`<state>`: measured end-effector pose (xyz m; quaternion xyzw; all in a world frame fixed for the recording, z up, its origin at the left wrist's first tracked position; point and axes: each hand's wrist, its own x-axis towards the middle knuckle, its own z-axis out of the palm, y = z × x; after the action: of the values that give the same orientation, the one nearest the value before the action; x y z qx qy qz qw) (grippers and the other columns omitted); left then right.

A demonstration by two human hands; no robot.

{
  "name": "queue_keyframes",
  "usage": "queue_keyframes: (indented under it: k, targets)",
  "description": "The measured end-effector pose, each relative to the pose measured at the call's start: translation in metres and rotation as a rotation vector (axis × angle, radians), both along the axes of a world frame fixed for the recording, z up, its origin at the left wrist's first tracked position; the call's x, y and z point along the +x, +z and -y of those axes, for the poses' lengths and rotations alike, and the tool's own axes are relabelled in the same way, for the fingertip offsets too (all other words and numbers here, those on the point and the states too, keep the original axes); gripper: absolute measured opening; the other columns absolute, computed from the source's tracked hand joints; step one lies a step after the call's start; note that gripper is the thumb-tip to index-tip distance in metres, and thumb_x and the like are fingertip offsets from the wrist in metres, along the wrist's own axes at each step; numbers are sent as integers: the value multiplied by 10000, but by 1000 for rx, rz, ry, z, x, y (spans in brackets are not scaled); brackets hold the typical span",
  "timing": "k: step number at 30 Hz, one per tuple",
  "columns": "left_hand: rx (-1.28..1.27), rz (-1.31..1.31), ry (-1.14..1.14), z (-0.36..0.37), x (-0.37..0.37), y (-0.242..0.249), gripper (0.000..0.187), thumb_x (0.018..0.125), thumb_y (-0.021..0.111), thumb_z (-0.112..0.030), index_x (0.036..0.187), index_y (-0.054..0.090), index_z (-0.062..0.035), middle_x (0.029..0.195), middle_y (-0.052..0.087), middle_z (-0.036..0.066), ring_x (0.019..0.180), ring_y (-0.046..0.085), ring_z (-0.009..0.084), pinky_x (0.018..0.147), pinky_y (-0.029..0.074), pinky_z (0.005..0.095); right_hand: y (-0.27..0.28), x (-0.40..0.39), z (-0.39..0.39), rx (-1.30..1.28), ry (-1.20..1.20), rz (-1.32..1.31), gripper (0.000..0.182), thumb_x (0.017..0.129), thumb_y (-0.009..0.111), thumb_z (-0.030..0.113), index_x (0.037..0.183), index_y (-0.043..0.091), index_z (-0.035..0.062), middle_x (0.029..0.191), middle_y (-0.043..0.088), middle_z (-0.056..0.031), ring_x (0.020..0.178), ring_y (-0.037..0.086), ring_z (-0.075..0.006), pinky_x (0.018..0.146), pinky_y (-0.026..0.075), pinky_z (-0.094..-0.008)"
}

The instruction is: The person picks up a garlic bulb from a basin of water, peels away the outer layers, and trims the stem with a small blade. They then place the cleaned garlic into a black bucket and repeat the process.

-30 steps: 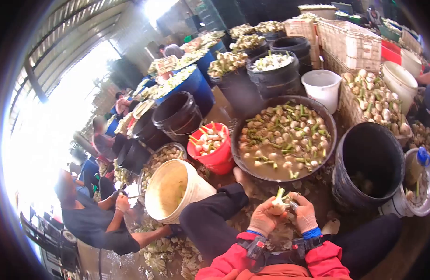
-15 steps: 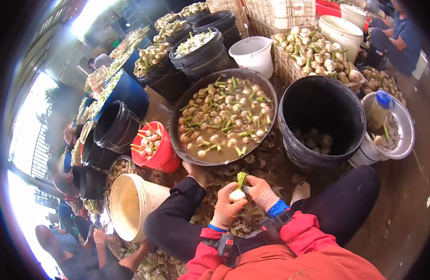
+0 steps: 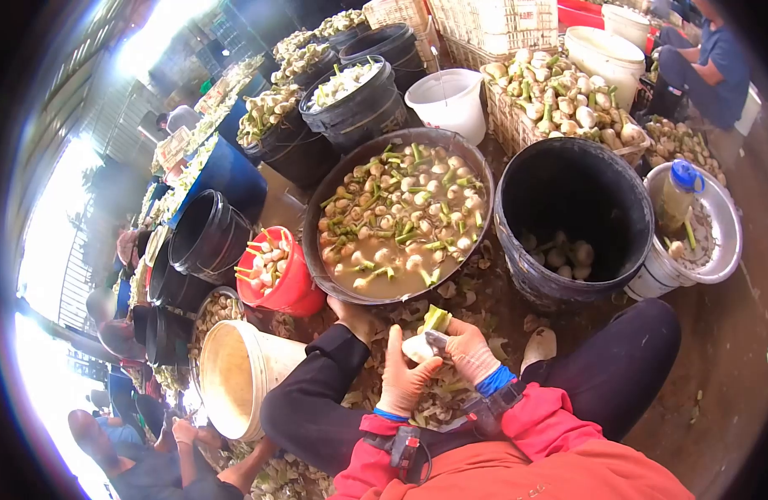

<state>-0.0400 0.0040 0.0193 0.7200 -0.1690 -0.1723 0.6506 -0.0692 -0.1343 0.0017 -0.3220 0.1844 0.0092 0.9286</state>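
Note:
A white bulb (image 3: 418,347) with a short green stem is held between my two hands above the peelings on the ground. My left hand (image 3: 405,377) is closed round the bulb from the left. On the right, my right hand (image 3: 470,350) pinches a small grey metal tool (image 3: 436,339) against the bulb beside the stem. Both hands wear pale gloves with blue bands at the wrists. Beyond them stands a wide basin (image 3: 398,221) of brown water with many floating bulbs.
A black bucket (image 3: 525,258) with bulbs inside stands right of the basin. A red bucket (image 3: 296,283) and a cream bucket (image 3: 267,367) stand left. A bottle (image 3: 677,196) rests in a white bucket (image 3: 728,229). Other people sit at the lower left and upper right.
The bulb has tilted, its stem now leaning to the right. My left hand's fingers have straightened somewhat along its side, and the tool in my right hand shows more clearly.

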Motion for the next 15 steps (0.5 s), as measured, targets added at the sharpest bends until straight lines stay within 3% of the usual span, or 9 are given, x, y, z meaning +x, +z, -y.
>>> queue_keyframes:
  k: [2, 4, 5, 6, 8, 9, 11, 14, 15]
  targets:
    - [-73, 3, 36, 0, 5, 2, 923, 782, 717, -215, 1430, 88, -24, 1082, 535, 81, 815, 564, 149, 656, 492, 258, 4, 0, -1, -115, -35, 15, 278, 822, 641, 41, 1096, 610, 11, 977, 644, -31, 865, 598, -119, 789, 480, -257]
    - [-273, -335, 35, -4, 12, 13, 804, 812, 661, -372, 1399, 222, -42, 992, 583, 89, 707, 580, 164, 563, 494, 268, 3, 0, -2, -158, -71, 6, 289, 822, 623, 12, 1111, 602, 5, 991, 641, -35, 873, 592, -113, 780, 477, -251]
    - [-311, -554, 108, -2, 15, 15, 672, 822, 550, -553, 1279, 419, -78, 890, 621, 87, 594, 576, 187, 474, 469, 278, 0, 1, -3, -157, -68, 5, 289, 822, 623, 12, 1111, 602, 5, 991, 641, -35, 873, 592, -113, 780, 477, -251]
    - [-376, -819, 114, -2, 19, 21, 603, 820, 478, -628, 1129, 529, -112, 859, 635, 83, 568, 578, 200, 440, 459, 291, -4, 2, -5, -175, -84, 66, 295, 823, 614, 2, 1117, 599, 5, 994, 639, -34, 867, 589, -109, 769, 476, -248]
    - [-344, -1115, -107, -16, 42, 12, 627, 816, 441, -661, 1105, 547, -116, 844, 637, 65, 530, 563, 197, 435, 456, 301, -6, 2, -8, -191, -98, 125, 300, 824, 605, -9, 1123, 596, 5, 997, 638, -33, 861, 587, -104, 758, 475, -245]
    - [-344, -1115, -107, -16, 47, -1, 627, 816, 441, -661, 1105, 547, -116, 844, 637, 65, 530, 563, 197, 435, 456, 301, -5, 2, -8, -129, -97, 113, 305, 824, 601, -13, 1128, 594, 9, 1007, 637, -34, 856, 587, -102, 751, 476, -242]
    - [-178, -806, 297, -10, 45, -19, 622, 807, 478, -647, 1141, 518, -125, 876, 626, 61, 581, 567, 193, 498, 486, 317, -1, 2, -8, -51, -83, 36, 324, 819, 597, -19, 1142, 587, 14, 1028, 637, -38, 841, 588, -97, 741, 477, -232]
    - [-293, -559, 371, -6, 23, -19, 635, 803, 522, -617, 1196, 464, -121, 937, 608, 49, 720, 591, 202, 603, 506, 337, -3, 7, -2, -119, -94, -9, 346, 819, 591, -13, 1163, 572, 20, 1030, 638, -36, 862, 591, -101, 748, 480, -241]
    - [-260, -471, 325, -5, 12, -15, 647, 795, 603, -542, 1233, 411, -106, 1005, 579, 51, 871, 581, 199, 707, 500, 353, -5, 6, -5, -148, -91, -35, 357, 819, 588, -11, 1173, 565, 23, 1031, 639, -35, 872, 592, -103, 752, 482, -246]
